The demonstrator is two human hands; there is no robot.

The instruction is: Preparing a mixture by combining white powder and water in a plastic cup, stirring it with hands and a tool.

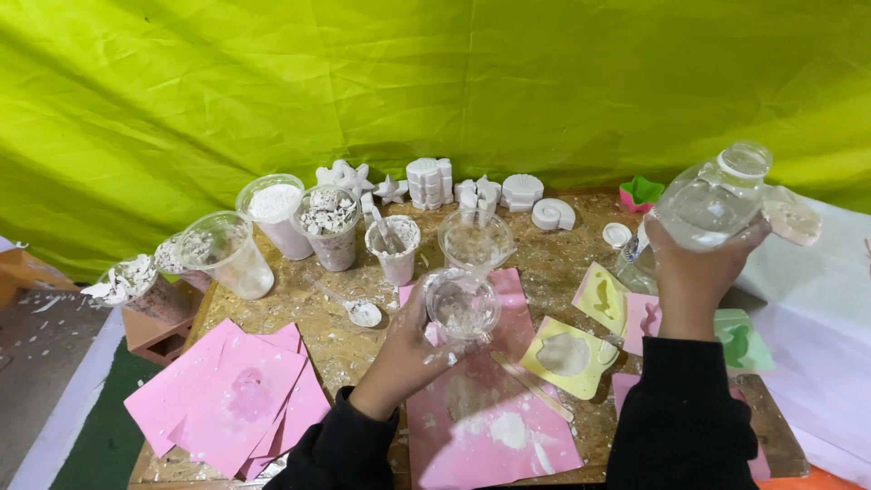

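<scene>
1. Your left hand (404, 349) is wrapped around a small clear plastic cup (462, 304), tipped so its mouth faces you; a thin white residue clings inside it.

2. Your right hand (694, 268) grips a clear plastic bottle (712, 200) from below, held high and tilted, its open neck up and to the right. The liquid inside looks clear. No cap is on it; the white cap (616, 234) lies on the board just left of that hand.

3. The bottle is well apart from the cup, up and to the right of it. As a judgement: if you tilt the bottle further where it hangs, liquid would fall past the cup onto the moulds under your right wrist, the yellow mould (568, 356) and the pink mould (642, 318).

4. The cup is thin and you hold it by the side wall only. Squeezing could buckle it, and its forward tilt means anything poured in may run straight out onto the pink sheet (494, 426) under your left hand.

5. Beyond your left hand another clear cup (474, 240) and a cup with a stirrer (396, 247) stand close. A sweep of either forearm could knock them over.

6. A wooden stick (531, 386) lies between your arms, and a white spoon (361, 311) left of your left hand; a sleeve could drag either one.
</scene>
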